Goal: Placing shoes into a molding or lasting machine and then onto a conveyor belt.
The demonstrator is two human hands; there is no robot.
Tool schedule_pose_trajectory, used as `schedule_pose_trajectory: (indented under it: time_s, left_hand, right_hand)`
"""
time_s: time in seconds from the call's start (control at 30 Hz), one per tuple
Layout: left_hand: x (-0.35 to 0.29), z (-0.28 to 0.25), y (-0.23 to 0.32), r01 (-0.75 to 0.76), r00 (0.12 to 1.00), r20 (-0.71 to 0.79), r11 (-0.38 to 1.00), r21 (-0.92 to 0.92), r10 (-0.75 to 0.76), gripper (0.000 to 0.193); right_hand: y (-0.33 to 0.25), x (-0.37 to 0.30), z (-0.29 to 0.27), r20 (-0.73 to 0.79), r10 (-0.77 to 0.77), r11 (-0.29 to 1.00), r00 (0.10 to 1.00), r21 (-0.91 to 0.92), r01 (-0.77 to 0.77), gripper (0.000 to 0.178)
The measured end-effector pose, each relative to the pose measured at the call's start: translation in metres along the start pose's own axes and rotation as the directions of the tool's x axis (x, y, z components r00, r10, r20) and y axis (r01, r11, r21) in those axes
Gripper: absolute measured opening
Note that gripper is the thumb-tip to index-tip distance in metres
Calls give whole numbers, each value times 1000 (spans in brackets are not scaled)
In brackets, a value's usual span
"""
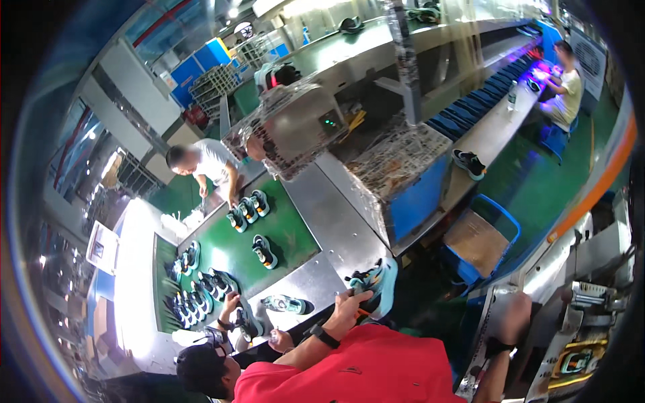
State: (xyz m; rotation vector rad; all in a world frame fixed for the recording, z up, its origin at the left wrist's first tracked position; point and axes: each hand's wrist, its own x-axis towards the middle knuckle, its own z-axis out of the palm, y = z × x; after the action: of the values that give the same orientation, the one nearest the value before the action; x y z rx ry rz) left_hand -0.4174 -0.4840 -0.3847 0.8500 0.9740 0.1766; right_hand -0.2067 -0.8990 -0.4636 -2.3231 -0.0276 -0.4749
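My left hand [348, 308], with a dark watch on its wrist, is closed around a sneaker [383, 287] with a pale blue sole and dark upper. I hold it tilted at the corner of the metal table. On my other side, my right hand [514, 317] is smeared, so its fingers cannot be made out. It is over the edge of a metal machine [487, 319], with a dark band on the wrist. Close to my left arm, a pale blue sneaker [287, 304] lies on the metal tabletop.
Several sneakers [196, 302] stand on the green conveyor [292, 225]. A co-worker in a dark cap [201, 369] handles a shoe [248, 324] at my left; another person [216, 161] reaches in across the belt. A blue-framed chair [478, 242] stands right of the blue-sided box [418, 207].
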Motion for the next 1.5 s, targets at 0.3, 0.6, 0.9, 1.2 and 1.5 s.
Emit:
schedule_pose_trajectory:
  time_s: [0.3,0.6,0.9,1.2,1.5]
  left_hand:
    - [148,-129,57,-206,936,-319,967,-147,151,24]
    - [333,-259,182,-341,809,-538,935,-99,239,28]
    - [530,-348,314,-299,495,-675,836,460,548,60]
    - [487,-296,178,-440,545,-329,597,670,771,75]
    - [233,-104,116,-255,954,162,967,-18,254,12]
  right_hand:
    - [-406,188,56,-124,-830,520,544,179,835,23]
    - [-740,219,204,148,-970,-185,-192,62,981,62]
    - [-864,241,346,353,-801,-407,-483,270,872,49]
    - [-868,229,383,159,-868,-441,-471,192,877,48]
    - [-861,245,282,-173,-964,-241,-203,237,941,56]
